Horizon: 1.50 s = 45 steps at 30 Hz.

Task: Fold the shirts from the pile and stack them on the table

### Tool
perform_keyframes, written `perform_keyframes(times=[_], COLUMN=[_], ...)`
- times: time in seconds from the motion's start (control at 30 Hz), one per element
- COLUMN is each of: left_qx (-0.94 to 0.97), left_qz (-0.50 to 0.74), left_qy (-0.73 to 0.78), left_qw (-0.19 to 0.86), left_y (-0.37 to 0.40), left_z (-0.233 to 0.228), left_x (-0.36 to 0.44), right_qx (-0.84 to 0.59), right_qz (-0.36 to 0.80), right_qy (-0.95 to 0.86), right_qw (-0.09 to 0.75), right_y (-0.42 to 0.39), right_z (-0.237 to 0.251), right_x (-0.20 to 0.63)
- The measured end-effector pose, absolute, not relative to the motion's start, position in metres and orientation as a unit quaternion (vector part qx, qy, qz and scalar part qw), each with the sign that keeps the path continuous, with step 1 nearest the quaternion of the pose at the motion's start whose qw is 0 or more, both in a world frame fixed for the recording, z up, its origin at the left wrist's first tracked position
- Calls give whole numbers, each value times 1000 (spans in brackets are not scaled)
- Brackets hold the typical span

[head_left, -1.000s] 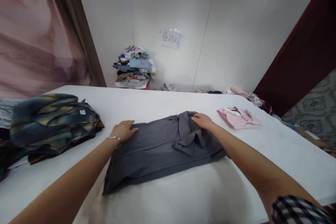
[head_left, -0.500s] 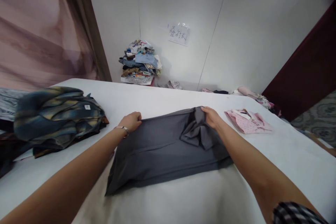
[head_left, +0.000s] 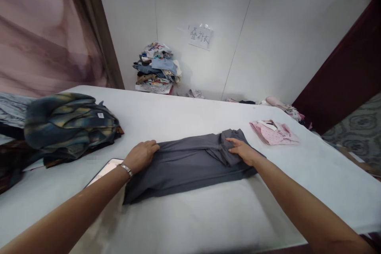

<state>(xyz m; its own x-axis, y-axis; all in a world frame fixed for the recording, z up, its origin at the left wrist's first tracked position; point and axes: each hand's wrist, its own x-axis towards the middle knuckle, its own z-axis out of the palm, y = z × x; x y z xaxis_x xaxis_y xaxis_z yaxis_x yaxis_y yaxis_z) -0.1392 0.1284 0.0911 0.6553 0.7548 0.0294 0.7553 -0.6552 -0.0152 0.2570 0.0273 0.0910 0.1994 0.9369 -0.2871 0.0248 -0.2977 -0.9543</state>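
Observation:
A dark grey garment (head_left: pixel 181 166), which looks like a folded shirt, lies as a long strip across the table in front of me. My left hand (head_left: pixel 142 156) is at its far left corner, fingers closed together on the edge of the cloth. At the other end, my right hand (head_left: pixel 242 151) rests on a bunched, rumpled part of the garment, its fingers stretched out and a little apart. Beneath my left forearm a phone (head_left: pixel 104 168) with a lit screen is partly hidden.
On the white table (head_left: pixel 184 117), a heap of plaid clothes (head_left: pixel 71 127) lies at the left. A folded pink shirt (head_left: pixel 274 133) is at the right. Behind the far edge rises a tall stack of clothes (head_left: pixel 157 67). A paper sign (head_left: pixel 200 37) hangs on the wall.
The grey garment has come down flatter on the table, and its far edge is lower. My right hand has let go of the far edge and now lies on the bunched part. The phone has come into view.

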Motion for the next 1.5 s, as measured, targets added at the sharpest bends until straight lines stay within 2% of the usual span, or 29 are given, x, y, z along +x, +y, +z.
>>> perform_keyframes(times=[0.1,0.27,0.37,0.43,0.5,0.6,0.7,0.83,0.9,1.0,1.1,1.17,1.27,1.37,1.43,1.5], left_qx=[-900,-872,-873,-880,-887,-898,-900,-900,-899,-892,-883,-879,-842,-754,-648,-540], left_qz=[-9,11,-24,-79,-119,-113,-88,-94,-93,-78,-126,-186,-219,-246,-276,-304], left_qy=[-435,-462,-468,-457,-438,-418,-421,-420,-421,-438,-442,-413,-354,-300,-329,-380], left_qw=[-34,-162,-139,-102,-83,-82,-70,-69,-74,-83,-93,-151,-343,-529,-629,-687], left_y=[126,125,123,121,118,113,108,109,111,112,96,72,24,-12,-22,-23], left_z=[94,103,103,98,89,72,57,48,48,59,83,102,125,133,130,124], left_x=[-141,-147,-148,-146,-141,-132,-127,-129,-132,-130,-113,-92,-52,-19,-7,-5], right_qx=[-618,-656,-681,-696,-699,-677,-649,-610,-575,-540,-506,-493,-491,-488,-487,-523], right_qz=[476,367,272,229,230,243,252,320,363,418,464,473,468,468,429,349], right_qy=[-385,-467,-495,-532,-583,-635,-628,-469,-388,-348,-315,-309,-342,-489,-576,-592], right_qw=[493,466,467,423,343,284,348,553,622,643,655,662,651,551,496,504], right_y=[23,10,1,-5,-9,-10,-6,-9,-18,-39,-57,-64,-68,-62,-45,-16], right_z=[93,99,96,92,86,78,82,107,121,137,147,154,159,156,150,142], right_x=[253,261,277,288,295,296,289,281,280,278,270,255,221,194,193,211])
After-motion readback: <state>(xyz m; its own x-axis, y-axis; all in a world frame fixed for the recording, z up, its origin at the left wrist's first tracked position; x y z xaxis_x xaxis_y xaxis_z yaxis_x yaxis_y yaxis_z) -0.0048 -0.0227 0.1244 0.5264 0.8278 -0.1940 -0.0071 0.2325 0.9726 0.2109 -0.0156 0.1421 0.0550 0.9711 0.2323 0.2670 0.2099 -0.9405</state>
